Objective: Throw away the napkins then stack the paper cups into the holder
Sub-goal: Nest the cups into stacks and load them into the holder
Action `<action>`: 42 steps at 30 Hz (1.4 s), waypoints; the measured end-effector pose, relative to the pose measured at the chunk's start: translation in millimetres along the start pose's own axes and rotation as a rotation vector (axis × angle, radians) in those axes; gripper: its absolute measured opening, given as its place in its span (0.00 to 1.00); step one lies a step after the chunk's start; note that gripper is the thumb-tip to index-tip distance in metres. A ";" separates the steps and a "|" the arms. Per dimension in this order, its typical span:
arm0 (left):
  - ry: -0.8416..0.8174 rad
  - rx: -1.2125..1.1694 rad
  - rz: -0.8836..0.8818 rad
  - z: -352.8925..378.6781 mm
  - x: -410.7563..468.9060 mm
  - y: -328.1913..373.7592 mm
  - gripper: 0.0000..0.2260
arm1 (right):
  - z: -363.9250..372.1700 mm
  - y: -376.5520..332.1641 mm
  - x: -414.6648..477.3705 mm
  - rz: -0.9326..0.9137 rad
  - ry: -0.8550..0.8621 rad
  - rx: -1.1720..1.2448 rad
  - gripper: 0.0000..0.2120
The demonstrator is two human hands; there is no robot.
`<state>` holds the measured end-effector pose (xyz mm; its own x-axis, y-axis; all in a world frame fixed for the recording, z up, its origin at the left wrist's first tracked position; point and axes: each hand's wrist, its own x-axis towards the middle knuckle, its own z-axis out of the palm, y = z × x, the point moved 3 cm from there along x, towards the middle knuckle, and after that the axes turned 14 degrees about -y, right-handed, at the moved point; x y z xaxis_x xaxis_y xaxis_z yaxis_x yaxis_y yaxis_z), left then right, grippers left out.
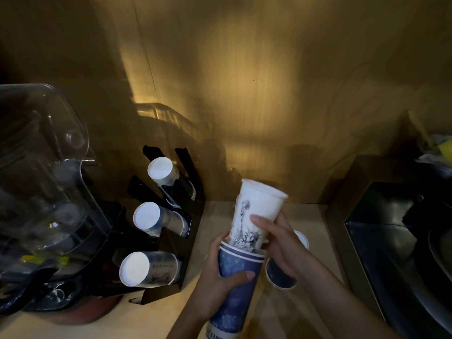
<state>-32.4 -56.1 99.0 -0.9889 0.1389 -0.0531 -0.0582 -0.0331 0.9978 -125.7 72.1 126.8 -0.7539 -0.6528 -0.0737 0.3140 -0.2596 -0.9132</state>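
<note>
My left hand (221, 277) grips a stack of blue paper cups (234, 289) near its upper rim. My right hand (276, 238) holds a white cup with a dark drawing (254, 216), its bottom end partly inside the blue stack and tilted up to the right. Behind my right hand another blue cup (278, 275) lies on the counter, and a white rim (303, 239) shows just beyond it. The black cup holder (182, 243) stands to the left with three slanted rows of cups (146, 215) facing me.
A clear plastic jug on a dark appliance (41, 192) fills the left side. A dark metal sink (396, 241) lies at the right, with crumpled items (437, 152) above it. A wooden wall (244, 81) backs the light counter (215, 216).
</note>
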 end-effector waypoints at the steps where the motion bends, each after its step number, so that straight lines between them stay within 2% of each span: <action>1: 0.010 -0.002 -0.004 0.1 -1.1 -1.7 0.36 | -1.5 -4.0 2.2 -0.015 -0.013 0.008 0.31; 3: 0.009 0.000 -0.008 0.6 -1.8 -2.2 0.36 | -3.0 -10.9 4.2 -0.011 -0.067 -0.039 0.32; 6: -0.019 0.037 0.006 1.9 2.3 2.0 0.35 | -2.6 -9.4 5.0 0.074 -0.170 -0.231 0.38; 9: -0.015 0.013 0.019 -1.0 6.5 5.7 0.35 | 0.7 -1.7 4.0 0.125 -0.172 -0.353 0.36; 15: 0.017 0.017 -0.050 -12.9 4.9 -5.5 0.37 | -11.4 -11.3 11.4 -0.005 0.015 -0.189 0.29; 17: 0.049 0.037 -0.084 -21.2 2.5 -13.7 0.39 | -18.5 -24.2 14.7 -0.015 0.085 -0.281 0.28; 21: 0.123 0.105 -0.117 -34.9 -0.9 -25.7 0.43 | -47.5 -48.8 21.4 -0.106 0.368 -0.470 0.31; 23: 0.153 0.075 -0.129 -40.7 -1.3 -32.7 0.47 | -58.9 -58.9 27.1 -0.161 0.415 -0.574 0.30; 29: 0.176 0.040 -0.141 -52.5 -1.6 -43.7 0.43 | -69.2 -83.4 54.4 -0.139 0.395 -1.026 0.31; 34: 0.215 0.050 -0.141 -61.9 -0.7 -45.4 0.41 | -56.7 -78.4 77.0 -0.174 0.328 -1.180 0.29; 39: 0.275 0.037 -0.133 -72.3 2.1 -47.1 0.41 | -53.8 -45.2 102.5 0.058 0.235 -1.369 0.37; 42: 0.298 0.051 -0.135 -76.6 4.8 -48.4 0.40 | -55.6 -19.8 111.5 0.213 0.171 -1.388 0.32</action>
<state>-44.8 -129.6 47.4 -0.9696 -0.1576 -0.1873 -0.1922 0.0166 0.9812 -248.1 44.1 114.4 -0.8559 -0.4711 -0.2133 -0.3102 0.7978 -0.5170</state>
